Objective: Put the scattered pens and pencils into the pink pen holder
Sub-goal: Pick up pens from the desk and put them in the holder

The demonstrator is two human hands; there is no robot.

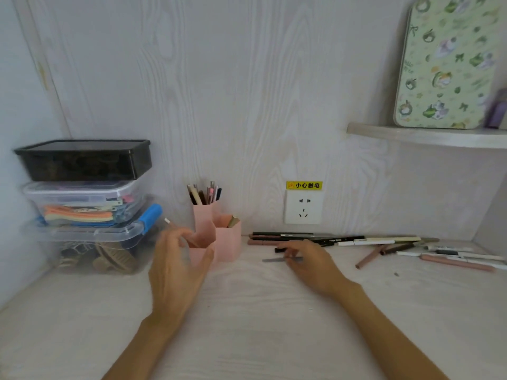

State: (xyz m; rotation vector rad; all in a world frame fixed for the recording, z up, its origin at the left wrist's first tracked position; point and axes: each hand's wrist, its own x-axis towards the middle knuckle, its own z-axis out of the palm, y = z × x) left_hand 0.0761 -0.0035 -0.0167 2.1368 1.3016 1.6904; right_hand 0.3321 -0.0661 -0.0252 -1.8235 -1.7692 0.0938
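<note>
left hand (pixel 175 266) blurred, hiding pink pen holder (pixel 227 242)

Both hands reach forward, left hand (pixel 175 259) fingers curled, right hand (pixel 310 260) palm down, fingers bent.

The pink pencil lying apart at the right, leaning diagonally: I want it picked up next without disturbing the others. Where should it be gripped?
Pinch the pink pencil at mid-shaft from above, fingers across its width. It lies flat on the desk, its lower end free; its upper end meets other pens.
</note>
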